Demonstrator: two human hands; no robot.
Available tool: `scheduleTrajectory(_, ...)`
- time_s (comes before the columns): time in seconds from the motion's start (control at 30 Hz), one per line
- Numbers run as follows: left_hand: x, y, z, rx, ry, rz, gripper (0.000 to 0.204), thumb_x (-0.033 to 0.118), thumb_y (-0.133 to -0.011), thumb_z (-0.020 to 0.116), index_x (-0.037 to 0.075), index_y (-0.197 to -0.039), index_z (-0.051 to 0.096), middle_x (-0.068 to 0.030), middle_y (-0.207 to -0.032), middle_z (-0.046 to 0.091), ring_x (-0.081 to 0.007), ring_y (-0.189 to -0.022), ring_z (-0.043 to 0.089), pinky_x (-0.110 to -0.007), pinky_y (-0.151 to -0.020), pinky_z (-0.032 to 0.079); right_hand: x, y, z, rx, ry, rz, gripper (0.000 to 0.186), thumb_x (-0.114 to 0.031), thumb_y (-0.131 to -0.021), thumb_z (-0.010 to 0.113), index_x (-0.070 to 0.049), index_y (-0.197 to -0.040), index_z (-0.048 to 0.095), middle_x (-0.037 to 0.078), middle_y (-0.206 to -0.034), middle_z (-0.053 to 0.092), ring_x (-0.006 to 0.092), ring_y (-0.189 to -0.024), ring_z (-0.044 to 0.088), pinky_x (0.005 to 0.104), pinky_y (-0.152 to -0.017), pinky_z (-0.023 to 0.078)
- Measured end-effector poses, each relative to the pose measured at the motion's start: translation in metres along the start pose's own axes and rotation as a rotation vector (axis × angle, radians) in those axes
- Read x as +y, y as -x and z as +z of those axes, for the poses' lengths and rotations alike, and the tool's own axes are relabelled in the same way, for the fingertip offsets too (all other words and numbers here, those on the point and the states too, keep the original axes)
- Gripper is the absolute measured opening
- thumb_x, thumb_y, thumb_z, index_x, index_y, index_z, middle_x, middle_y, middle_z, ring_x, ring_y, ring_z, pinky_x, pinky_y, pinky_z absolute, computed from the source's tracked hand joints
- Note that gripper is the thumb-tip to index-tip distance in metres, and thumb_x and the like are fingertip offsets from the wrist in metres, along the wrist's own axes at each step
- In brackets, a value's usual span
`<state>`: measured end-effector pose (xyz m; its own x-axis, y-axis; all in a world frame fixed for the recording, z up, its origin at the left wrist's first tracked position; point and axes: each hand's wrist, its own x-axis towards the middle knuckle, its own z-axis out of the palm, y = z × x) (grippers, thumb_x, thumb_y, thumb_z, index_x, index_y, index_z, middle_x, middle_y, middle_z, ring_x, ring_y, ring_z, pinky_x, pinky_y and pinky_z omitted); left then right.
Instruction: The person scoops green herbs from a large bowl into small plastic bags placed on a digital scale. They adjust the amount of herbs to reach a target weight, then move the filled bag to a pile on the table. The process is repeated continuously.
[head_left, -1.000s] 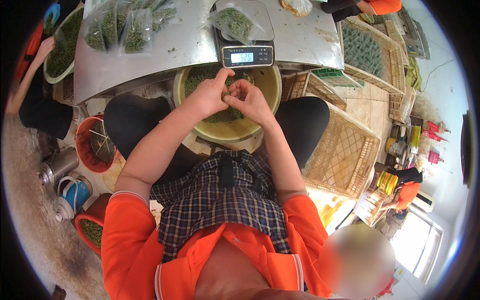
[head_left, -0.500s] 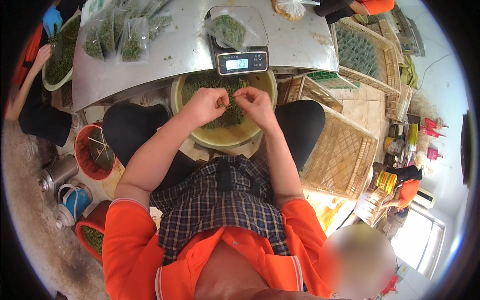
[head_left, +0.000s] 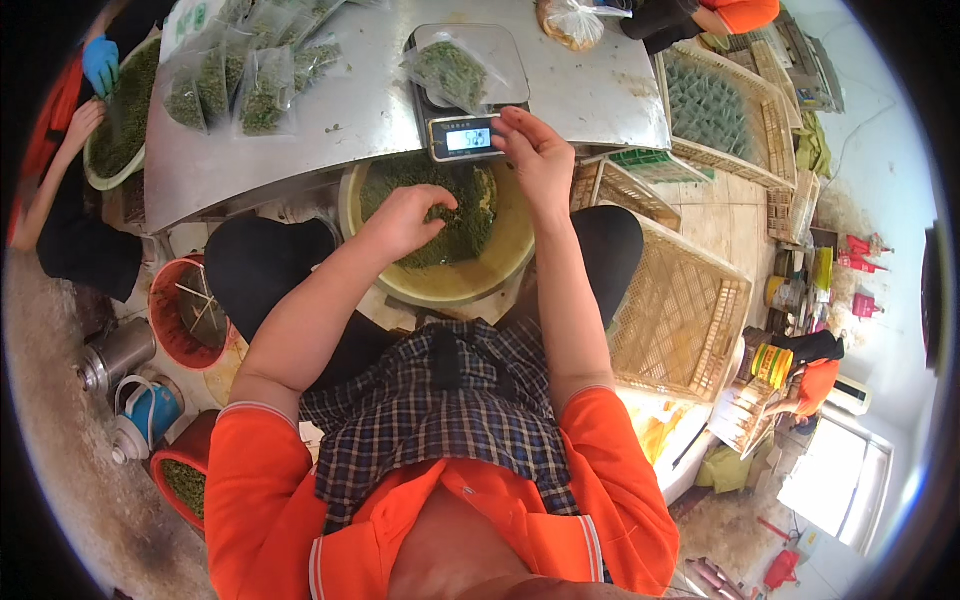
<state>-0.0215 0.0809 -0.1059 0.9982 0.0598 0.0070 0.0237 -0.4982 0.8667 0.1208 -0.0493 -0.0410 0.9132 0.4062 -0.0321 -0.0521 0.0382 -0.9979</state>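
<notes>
Above a yellow basin (head_left: 510, 255) of small green plant bits (head_left: 465, 215), my left hand (head_left: 408, 222) hangs with curled fingers, thumb and forefinger apart. Nothing shows between them. My right hand (head_left: 540, 160) reaches over the front right corner of the digital scale (head_left: 467, 139), covering part of its panel. Its fingertips are pinched together close to the scale's pan; anything in them is too small to make out. A clear plastic bag (head_left: 450, 72) partly filled with the same greens lies tilted on the pan, just left of those fingertips.
Several filled clear bags (head_left: 265, 95) lie on the metal table (head_left: 370, 110). Plastic crates (head_left: 680, 310) stand to the right, red buckets (head_left: 185, 335) to the left. At the far left, a co-worker's gloved hand (head_left: 101, 66) is over another tub (head_left: 105, 180).
My right hand has left my left hand above the basin and moved up and right to the scale. My left thumb and forefinger have parted. The bag stays on the scale.
</notes>
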Motion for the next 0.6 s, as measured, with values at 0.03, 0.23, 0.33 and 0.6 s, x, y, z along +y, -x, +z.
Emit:
scheduleTrajectory(0.03, 0.000, 0.001, 0.001, 0.050, -0.036, 0.109, 0.028, 0.002, -0.074, 0.069, 0.005, -0.102, 0.065, -0.0121, -0.100, 0.068, -0.0263, -0.090, 0.066, -0.036, -0.079, 0.052, 0.001, 0.005, -0.003, 0.013, -0.021, 0.019, 0.025, 0.007, -0.088, 0.050, 0.012, -0.112, 0.058, 0.015, -0.106, 0.064, 0.0198, -0.094, 0.065, 0.0275, -0.073, 0.055)
scheduleTrajectory(0.23, 0.021, 0.003, -0.016, -0.139, 0.005, -0.111, 0.035, 0.003, -0.076, 0.068, 0.006, -0.110, 0.063, -0.0108, -0.113, 0.065, -0.0290, -0.102, 0.063, -0.037, -0.088, 0.050, 0.017, 0.024, -0.009, 0.149, 0.731, -0.313, 0.026, -0.004, -0.077, 0.070, -0.007, -0.103, 0.069, 0.007, -0.083, 0.061, 0.0176, -0.073, 0.060, 0.0291, -0.068, 0.051)
scheduleTrajectory(0.33, 0.021, 0.002, -0.018, 0.213, 0.209, -0.080, 0.044, 0.004, -0.075, 0.071, 0.008, -0.118, 0.060, -0.0110, -0.118, 0.062, -0.0281, -0.109, 0.060, -0.036, -0.092, 0.048, 0.017, -0.005, 0.013, 0.159, 0.950, -0.721, 0.030, -0.008, -0.067, 0.075, -0.011, -0.097, 0.071, 0.007, -0.078, 0.058, 0.0241, -0.073, 0.059, 0.0349, -0.065, 0.049)
scheduleTrajectory(0.6, 0.025, -0.016, -0.032, 0.699, 0.044, -0.014, 0.061, 0.007, -0.071, 0.077, 0.000, -0.126, 0.051, -0.0130, -0.118, 0.061, -0.0257, -0.110, 0.058, -0.036, -0.092, 0.047, -0.093, 0.019, 0.057, -0.439, 1.216, -0.836, 0.016, -0.010, -0.066, 0.064, -0.014, -0.081, 0.069, 0.003, -0.079, 0.064, 0.0241, -0.082, 0.065, 0.0371, -0.063, 0.053)
